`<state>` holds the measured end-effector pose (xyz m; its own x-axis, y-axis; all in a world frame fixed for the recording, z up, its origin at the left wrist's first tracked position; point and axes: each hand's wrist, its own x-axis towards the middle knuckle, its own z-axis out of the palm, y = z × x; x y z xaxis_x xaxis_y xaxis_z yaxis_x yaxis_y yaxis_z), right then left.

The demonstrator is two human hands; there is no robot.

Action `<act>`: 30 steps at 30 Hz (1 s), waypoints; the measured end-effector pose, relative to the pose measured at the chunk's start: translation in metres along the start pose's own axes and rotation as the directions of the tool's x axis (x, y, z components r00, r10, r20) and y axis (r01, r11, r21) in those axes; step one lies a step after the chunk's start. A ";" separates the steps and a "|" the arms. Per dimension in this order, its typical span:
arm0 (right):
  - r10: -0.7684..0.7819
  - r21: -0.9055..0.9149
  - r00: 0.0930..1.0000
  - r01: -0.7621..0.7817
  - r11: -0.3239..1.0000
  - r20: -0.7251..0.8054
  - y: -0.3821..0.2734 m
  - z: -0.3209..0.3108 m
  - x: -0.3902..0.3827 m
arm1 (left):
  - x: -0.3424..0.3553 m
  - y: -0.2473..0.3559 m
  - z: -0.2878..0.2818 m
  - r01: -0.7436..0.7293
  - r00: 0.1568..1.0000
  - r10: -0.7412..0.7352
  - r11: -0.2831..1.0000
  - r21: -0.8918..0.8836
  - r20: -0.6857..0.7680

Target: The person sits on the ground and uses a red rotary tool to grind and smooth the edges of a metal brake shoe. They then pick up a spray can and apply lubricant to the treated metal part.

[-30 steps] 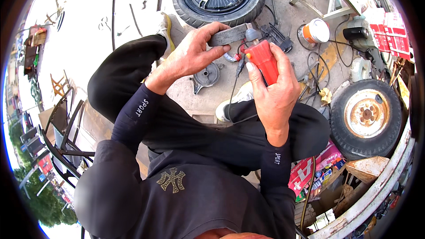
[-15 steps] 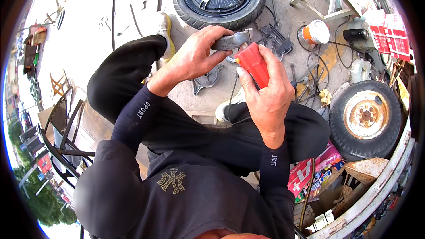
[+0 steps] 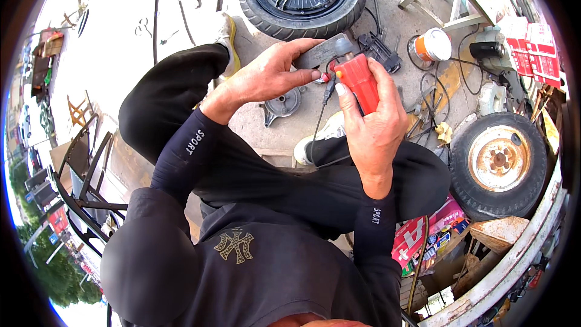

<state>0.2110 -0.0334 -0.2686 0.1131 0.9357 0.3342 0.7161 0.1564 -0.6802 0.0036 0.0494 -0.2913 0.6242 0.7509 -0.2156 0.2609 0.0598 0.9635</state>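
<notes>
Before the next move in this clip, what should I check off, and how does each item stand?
1. Left hand secure on the gray piece: ok, holding its left end.
2. Right hand secure on the red tool: ok, wrapped around its body.
3. Rounded tip touching the gray piece: cannot tell; they overlap in view.
4. Black cable clear of the right trouser leg: not ok, it crosses there in view.
5. Hands gloved: not ok, both bare.
</notes>
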 end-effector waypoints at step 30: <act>0.083 -0.082 0.996 -0.086 0.993 -0.045 0.007 -0.005 0.006 | 0.001 0.001 -0.002 -0.001 0.998 -0.002 0.999 -0.052 -0.059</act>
<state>0.2203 -0.0285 -0.2685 0.2027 0.9304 0.3055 0.7577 0.0486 -0.6507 0.0028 0.0510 -0.2904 0.5794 0.7882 -0.2075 0.2218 0.0925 0.9707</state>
